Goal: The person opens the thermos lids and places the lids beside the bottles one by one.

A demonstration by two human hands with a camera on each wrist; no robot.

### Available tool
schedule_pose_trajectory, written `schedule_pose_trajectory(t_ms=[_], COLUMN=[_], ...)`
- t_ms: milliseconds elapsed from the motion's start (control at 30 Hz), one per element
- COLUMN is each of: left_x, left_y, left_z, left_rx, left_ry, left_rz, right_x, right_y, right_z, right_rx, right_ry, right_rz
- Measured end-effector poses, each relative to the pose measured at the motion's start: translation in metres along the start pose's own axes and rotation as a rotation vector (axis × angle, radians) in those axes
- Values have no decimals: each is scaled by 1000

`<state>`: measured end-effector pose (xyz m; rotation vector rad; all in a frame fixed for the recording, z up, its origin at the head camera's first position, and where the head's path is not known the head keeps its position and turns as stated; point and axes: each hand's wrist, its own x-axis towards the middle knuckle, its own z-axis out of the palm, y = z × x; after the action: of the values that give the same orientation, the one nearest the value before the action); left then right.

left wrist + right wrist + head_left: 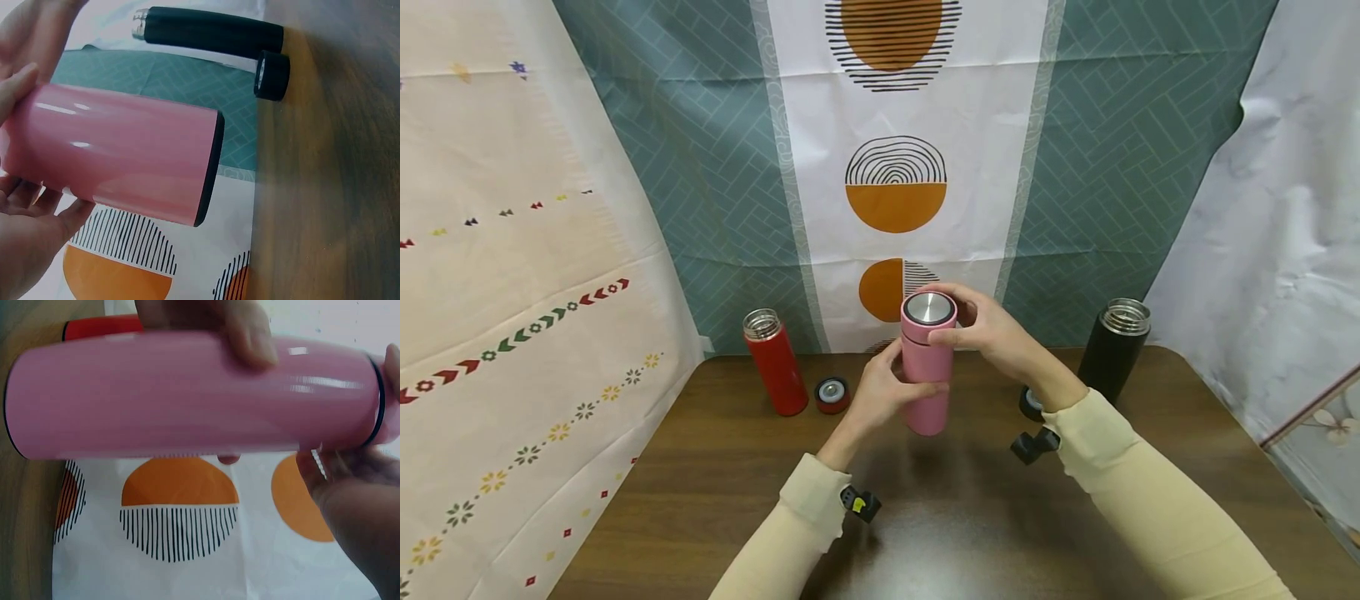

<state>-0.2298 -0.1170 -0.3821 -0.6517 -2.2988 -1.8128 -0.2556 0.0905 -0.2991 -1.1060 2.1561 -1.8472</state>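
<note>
A pink thermos [927, 412] is held upright above the table, its pink lid [929, 308] with a silver top seated on it. My left hand [883, 390] grips the body around its middle, thumb across the front. Around the lid and the upper edge of the body curl the fingers of my right hand [981, 325]. In the left wrist view the dark base of the pink thermos [112, 150] shows, apart from the table. A thin dark seam between lid and body appears in the right wrist view of the thermos [187, 400].
On the left stands an uncapped red thermos [778, 371], with its red lid [832, 395] beside it. An uncapped black thermos [1112, 350] stands at the right; its black lid [1031, 404] lies near, partly behind my right wrist. Patterned cloth [715, 167] hangs behind the wooden table [700, 483].
</note>
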Motion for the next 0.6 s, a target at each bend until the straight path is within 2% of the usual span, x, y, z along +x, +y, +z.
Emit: schedule_pose_trajectory(t_ms=[167,267,433,600], left_x=[0,0,-1,-1], left_y=[0,1,0,-3], left_z=[1,1,2,2], left_rx=[-24,-23,-3,13], left_ry=[-9,13,39,38], left_rz=[3,-6,-12,-6], right_x=[-1,-1,-2,-1], right_y=[1,1,-2,-1], right_z=[-3,1,11,12], right_rx=[33,3,-127,-146], right_ry=[-35,14,139,158], right_rz=[25,26,2,-12])
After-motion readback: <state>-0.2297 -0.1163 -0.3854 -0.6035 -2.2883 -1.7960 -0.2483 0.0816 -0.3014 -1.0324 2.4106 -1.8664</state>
